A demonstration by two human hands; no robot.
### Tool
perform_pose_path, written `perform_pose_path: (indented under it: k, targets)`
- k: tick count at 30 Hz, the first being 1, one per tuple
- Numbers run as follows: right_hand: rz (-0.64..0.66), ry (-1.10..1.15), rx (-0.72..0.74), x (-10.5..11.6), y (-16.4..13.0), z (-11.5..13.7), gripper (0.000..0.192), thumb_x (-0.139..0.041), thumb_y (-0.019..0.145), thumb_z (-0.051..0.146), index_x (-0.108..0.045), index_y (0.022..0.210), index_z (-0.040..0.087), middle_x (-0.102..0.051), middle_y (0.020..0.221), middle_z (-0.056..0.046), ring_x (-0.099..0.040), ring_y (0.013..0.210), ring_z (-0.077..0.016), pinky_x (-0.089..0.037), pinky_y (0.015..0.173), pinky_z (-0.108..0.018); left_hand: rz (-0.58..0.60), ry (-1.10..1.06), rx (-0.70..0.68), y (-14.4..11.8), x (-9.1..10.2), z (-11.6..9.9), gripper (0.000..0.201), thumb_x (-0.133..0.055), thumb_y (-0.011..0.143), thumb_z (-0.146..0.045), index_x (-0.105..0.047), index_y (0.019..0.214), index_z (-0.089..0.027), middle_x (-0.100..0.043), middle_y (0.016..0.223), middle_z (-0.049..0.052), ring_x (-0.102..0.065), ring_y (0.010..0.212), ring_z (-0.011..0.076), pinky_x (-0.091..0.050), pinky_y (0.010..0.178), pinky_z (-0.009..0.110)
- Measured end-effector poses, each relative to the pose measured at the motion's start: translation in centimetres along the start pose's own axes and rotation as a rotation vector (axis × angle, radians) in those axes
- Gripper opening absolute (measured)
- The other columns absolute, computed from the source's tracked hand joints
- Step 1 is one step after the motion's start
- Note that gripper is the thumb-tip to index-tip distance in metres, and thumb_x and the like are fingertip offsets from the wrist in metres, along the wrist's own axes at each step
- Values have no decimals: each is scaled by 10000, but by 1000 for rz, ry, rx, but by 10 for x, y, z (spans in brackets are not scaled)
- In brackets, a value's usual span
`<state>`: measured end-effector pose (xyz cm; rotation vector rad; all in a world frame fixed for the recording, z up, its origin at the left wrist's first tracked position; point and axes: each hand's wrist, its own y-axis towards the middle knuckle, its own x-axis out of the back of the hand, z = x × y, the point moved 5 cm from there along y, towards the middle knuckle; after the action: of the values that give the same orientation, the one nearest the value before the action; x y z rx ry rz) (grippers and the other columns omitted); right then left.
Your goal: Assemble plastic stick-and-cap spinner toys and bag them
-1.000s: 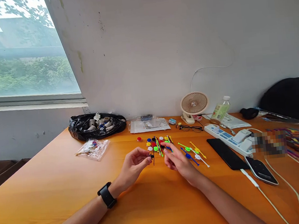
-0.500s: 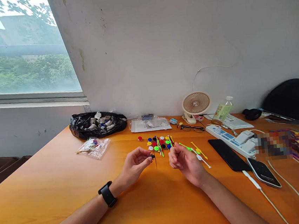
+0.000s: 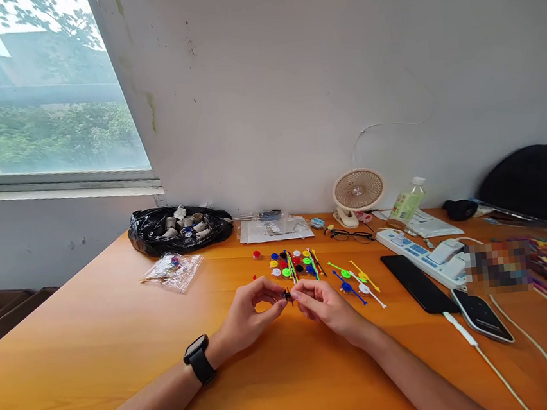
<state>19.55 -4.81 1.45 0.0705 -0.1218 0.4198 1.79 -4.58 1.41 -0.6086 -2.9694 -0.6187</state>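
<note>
My left hand [image 3: 249, 310], with a black watch on its wrist, and my right hand [image 3: 324, 304] meet fingertip to fingertip over the orange table [image 3: 123, 348]. Both pinch one small black plastic piece [image 3: 287, 294] between them. Just beyond lies a cluster of small coloured plastic discs and sticks [image 3: 292, 262]. To the right of my right hand lie several assembled disc-on-stick pieces [image 3: 355, 279] in green, yellow, blue and white.
A black bag of small rolls [image 3: 179, 227], a clear packet [image 3: 172, 269] and a plastic sleeve [image 3: 276, 228] lie at the back. A small fan [image 3: 358, 192], glasses [image 3: 348, 234], a bottle [image 3: 408, 201], a power strip [image 3: 423, 256], two phones [image 3: 419, 281] and cables sit at the right.
My right hand drew back from the coloured pile and came left to meet my left hand. Both now pinch the black piece, which only the left hand held before.
</note>
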Motion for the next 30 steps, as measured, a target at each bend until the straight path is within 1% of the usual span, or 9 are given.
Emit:
perform_pose_path:
  k: [7,10,12,15,16,18,21,24,30]
  targets:
    - [42,101,-108,-4,1,-10,315,-724,882,476,-594,868,189,-487,672,49,-412,580,-95,-279,544,-242,21,315,-124,-4,-2,-5,199,-729,926,-316,-694,1096,-220,-755,1028,42,-698,928,185,-565,867,316]
    - [-39,16,-77,12,4,-5,286,-680,860,462,-581,841,194,-508,675,39,-437,577,-108,-320,557,-245,16,518,-169,-4,0,-9,321,-721,928,-338,-647,1227,-250,-737,1126,48,-670,1021,207,-524,931,342]
    - [-216,-153,-15,43,3,5,274,-642,832,466,-581,828,199,-537,684,22,-476,590,-131,-354,575,-260,-30,696,-167,-2,7,-11,230,-669,955,-343,-646,1151,-225,-722,1090,65,-653,996,220,-502,882,342]
    - [-684,-668,14,110,-12,27,269,-569,837,455,-547,716,215,-546,626,-1,-507,596,-165,-336,589,-285,-81,987,-87,5,22,-9,231,-575,993,-376,-607,843,-203,-688,842,61,-628,796,221,-413,691,324]
    - [-817,-870,-43,131,-19,31,277,-570,833,450,-527,682,221,-558,614,-11,-513,599,-176,-321,592,-294,-82,1057,-45,7,28,-7,303,-536,1010,-396,-580,778,-206,-669,766,55,-612,727,215,-361,640,322]
    - [-918,-1145,-238,167,-29,29,283,-557,836,448,-524,660,229,-592,620,-38,-536,612,-205,-289,576,-307,-69,1138,52,12,40,-2,434,-412,1059,-409,-551,699,-210,-645,663,51,-582,622,201,-259,584,329]
    - [-793,-1276,-502,199,-34,10,321,-525,867,488,-567,676,234,-661,700,-84,-616,691,-255,-308,570,-313,-52,1181,178,15,55,4,551,-306,1079,-400,-544,621,-205,-659,631,75,-569,568,193,-176,570,348]
    - [-630,-1250,-678,211,-34,-13,344,-538,862,525,-617,700,232,-712,818,-119,-669,770,-293,-364,596,-323,-1,1202,261,16,63,8,590,-367,1043,-482,-528,550,-201,-648,592,87,-564,544,194,-170,567,343]
    - [-471,-1236,-673,207,-29,-27,357,-513,885,518,-617,688,239,-726,832,-102,-691,783,-292,-408,642,-338,82,1235,195,16,57,10,357,-522,962,-494,-592,743,-221,-692,682,72,-613,598,222,-188,565,322]
